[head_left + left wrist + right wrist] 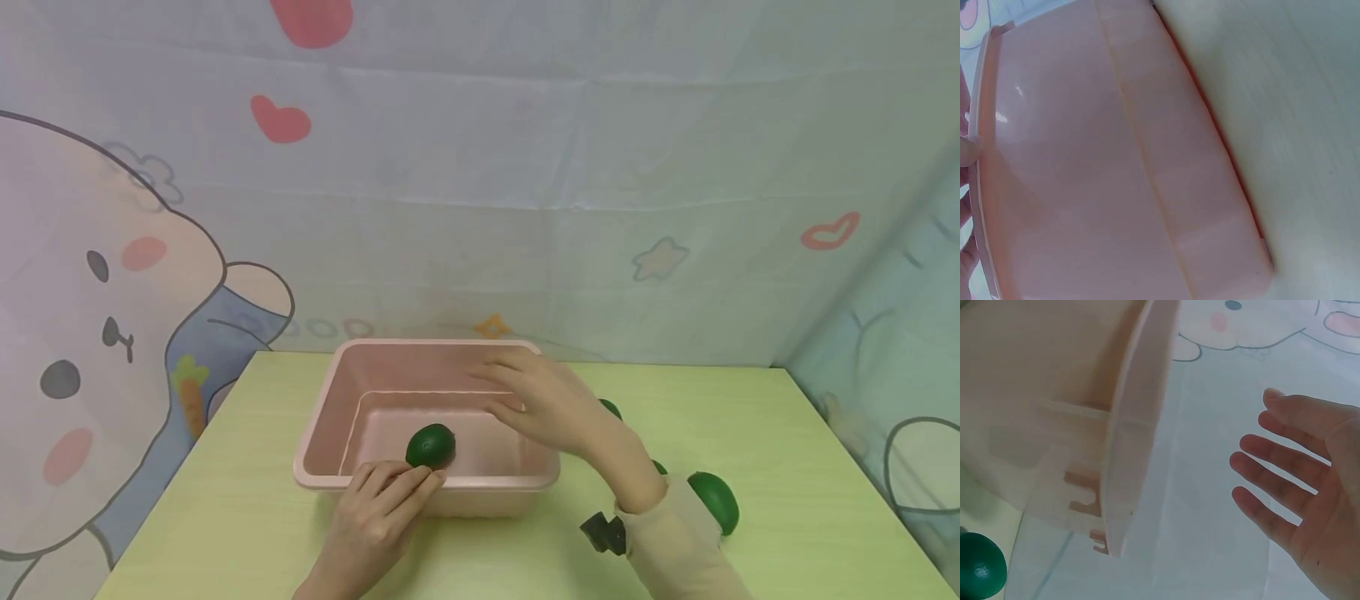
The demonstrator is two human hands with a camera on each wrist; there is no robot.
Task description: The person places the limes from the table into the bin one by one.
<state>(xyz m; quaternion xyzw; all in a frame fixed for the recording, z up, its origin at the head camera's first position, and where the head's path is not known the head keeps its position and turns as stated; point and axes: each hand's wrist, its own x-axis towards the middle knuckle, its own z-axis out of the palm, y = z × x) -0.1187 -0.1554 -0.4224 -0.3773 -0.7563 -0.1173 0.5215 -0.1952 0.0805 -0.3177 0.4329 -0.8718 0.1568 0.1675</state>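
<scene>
A pink plastic basin stands on the table, and a dark green oval fruit lies inside near its front wall. My left hand grips the front rim: its fingers bend over the edge, and the left wrist view has the thumb against the rim's outer side. Over the basin's right side hovers my right hand, fingers spread and nothing in them. The right wrist view also shows that hand empty, apart from the basin's rim.
To the right of the basin, a large green fruit sits on the pale yellow-green table. More green fruits are partly hidden behind my right arm. A printed cloth hangs behind the table. A small black device is at my right wrist.
</scene>
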